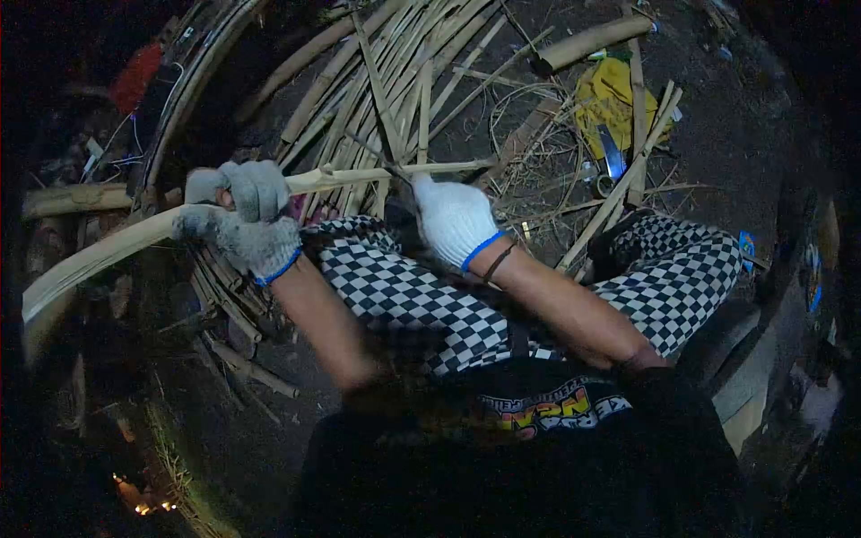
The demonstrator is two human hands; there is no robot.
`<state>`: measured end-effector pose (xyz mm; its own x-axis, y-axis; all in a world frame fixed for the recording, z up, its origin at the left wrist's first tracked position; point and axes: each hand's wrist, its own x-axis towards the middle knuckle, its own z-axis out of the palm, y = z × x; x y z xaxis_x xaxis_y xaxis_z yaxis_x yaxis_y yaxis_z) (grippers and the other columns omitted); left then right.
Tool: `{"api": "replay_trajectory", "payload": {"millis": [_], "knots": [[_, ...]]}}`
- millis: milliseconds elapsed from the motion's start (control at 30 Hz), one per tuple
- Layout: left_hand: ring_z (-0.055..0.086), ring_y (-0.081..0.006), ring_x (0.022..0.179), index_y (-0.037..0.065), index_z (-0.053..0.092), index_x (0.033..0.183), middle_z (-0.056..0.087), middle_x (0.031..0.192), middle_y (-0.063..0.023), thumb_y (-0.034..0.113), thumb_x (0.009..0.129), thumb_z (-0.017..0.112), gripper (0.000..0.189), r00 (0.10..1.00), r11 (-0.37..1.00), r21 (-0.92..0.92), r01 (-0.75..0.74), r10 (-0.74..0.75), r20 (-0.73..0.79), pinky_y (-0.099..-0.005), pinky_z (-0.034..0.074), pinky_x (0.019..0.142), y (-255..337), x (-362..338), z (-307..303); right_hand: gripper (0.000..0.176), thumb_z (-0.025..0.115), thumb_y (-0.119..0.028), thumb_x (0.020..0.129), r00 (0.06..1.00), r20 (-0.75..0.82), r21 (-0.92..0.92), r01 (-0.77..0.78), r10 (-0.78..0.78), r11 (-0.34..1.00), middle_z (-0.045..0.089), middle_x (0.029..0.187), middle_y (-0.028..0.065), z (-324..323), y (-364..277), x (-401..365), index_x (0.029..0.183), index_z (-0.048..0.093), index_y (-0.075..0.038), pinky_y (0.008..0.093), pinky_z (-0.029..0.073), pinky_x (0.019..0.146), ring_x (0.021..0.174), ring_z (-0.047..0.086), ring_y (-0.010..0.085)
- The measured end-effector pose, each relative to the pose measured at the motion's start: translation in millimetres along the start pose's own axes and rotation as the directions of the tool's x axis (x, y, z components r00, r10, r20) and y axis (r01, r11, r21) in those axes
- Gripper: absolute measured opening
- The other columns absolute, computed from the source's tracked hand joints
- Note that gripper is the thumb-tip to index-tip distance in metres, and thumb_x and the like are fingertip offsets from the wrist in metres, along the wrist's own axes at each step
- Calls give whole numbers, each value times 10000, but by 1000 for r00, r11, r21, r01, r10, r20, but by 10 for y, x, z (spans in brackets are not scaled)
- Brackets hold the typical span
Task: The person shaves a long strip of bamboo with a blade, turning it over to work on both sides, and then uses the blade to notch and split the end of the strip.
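Observation:
My left hand (240, 215), in a grey knit glove, is closed around a long pale bamboo strip (117, 247) that runs from the lower left across to the middle. My right hand (453, 220), in a white glove with a blue cuff, grips a dark knife handle; its thin blade (372, 152) points up and left against the strip's split end (430, 167). Both hands rest above my knees in black-and-white checkered trousers (421, 305).
A pile of split bamboo slats (395, 72) lies on the dark ground ahead. A yellow cloth (614, 99) with a blue-handled tool (613, 157) sits at the upper right, beside a thick bamboo section (592, 40). Curved bamboo rims (184, 90) stand at the left.

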<state>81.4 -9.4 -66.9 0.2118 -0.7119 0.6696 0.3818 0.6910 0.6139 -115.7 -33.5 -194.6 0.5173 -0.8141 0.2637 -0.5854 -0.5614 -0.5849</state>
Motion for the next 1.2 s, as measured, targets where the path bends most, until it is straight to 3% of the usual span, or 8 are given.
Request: {"api": "replay_trajectory", "payload": {"millis": [100,200,433,533,767,833,1100,1200], "knots": [[274,-97,341,169,457,658,308,448,30,542,868,565,441,1000,1000,7,3,-3,14,-248,227,353,-25,35,67,123,518,-102,805,989,-65,61,140,-136,988,604,672,157,-116,-145,-68,904,480,-40,473,481,533,641,632,361],[268,-107,338,160,506,660,331,440,13,585,863,536,472,995,997,72,-3,10,-96,-257,228,351,-15,45,86,164,551,-122,815,995,18,55,-98,97,994,579,653,182,307,417,-72,936,470,-46,477,470,534,630,619,380],[228,-100,352,156,449,660,308,462,20,594,902,461,501,989,992,127,-20,38,-142,-275,188,339,-42,172,11,175,539,-135,814,990,-94,99,113,-104,989,591,628,158,74,-66,-47,929,468,-24,468,465,509,601,621,357],[234,-108,325,133,536,648,349,427,-6,543,951,394,529,985,1000,-11,-2,0,-175,-277,203,328,-50,205,8,135,514,-115,815,984,139,54,-120,112,991,647,714,181,214,489,26,898,527,-9,456,518,552,678,661,348],[205,-107,336,154,436,610,292,425,8,446,947,436,446,965,997,63,-47,61,-256,-284,181,343,-176,331,171,155,569,-144,802,991,-119,36,74,-69,997,634,661,158,192,170,46,909,541,-35,465,502,528,603,643,352],[201,-108,342,165,395,594,279,426,12,406,928,449,415,789,940,341,6,205,-579,-285,176,350,-216,378,431,198,611,-162,784,993,52,-29,-107,109,994,640,681,166,366,551,40,927,544,-42,463,507,531,613,647,349],[210,-109,354,182,338,591,275,439,25,490,888,516,463,810,931,359,-65,260,-526,-282,160,354,-233,416,116,173,530,-195,843,1000,-10,103,-16,17,995,629,690,198,301,295,109,932,516,-48,488,476,552,651,636,377],[205,-104,353,186,334,594,280,442,31,537,871,534,490,813,944,328,-44,224,-537,-283,151,354,-172,372,83,184,514,-208,859,967,94,-29,-235,236,972,635,705,201,743,898,214,910,554,-35,483,494,578,683,646,379]]}}
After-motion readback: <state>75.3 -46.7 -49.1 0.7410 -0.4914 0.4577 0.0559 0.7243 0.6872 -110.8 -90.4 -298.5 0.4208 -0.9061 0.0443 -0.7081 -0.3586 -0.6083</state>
